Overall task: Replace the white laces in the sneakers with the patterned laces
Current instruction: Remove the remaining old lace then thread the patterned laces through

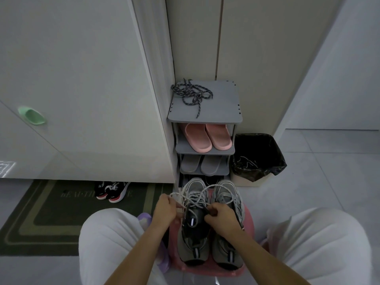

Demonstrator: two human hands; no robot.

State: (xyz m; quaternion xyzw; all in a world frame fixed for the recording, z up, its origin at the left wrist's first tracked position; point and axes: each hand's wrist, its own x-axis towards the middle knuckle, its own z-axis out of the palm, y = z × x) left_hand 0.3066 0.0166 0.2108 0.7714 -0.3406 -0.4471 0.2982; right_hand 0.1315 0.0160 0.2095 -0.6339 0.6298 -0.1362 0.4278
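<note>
Gripping loosened white cord laces (197,194) with left hand (164,207) and right hand (220,217), fingers (167,199) clenched round strands, over grey mesh sneakers (225,251) on pink plastic stool (205,271). Lying tangled atop grey plastic shoe rack (223,104): dark speckled patterned laces (192,95).

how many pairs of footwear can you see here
4: pink slippers and grey slippers on the rack shelves, grey sneakers on the pink stool, black-red sneakers on the mat. Bottom shelf is hidden.

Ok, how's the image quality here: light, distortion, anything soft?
Head view: dim, flat, bluish light, no hard shadows. Wide-angle distortion bows the edges of the cabinet. The patterned laces on the shoe rack read clearly; the white laces gripped by the left hand and right hand look slightly soft.
</note>
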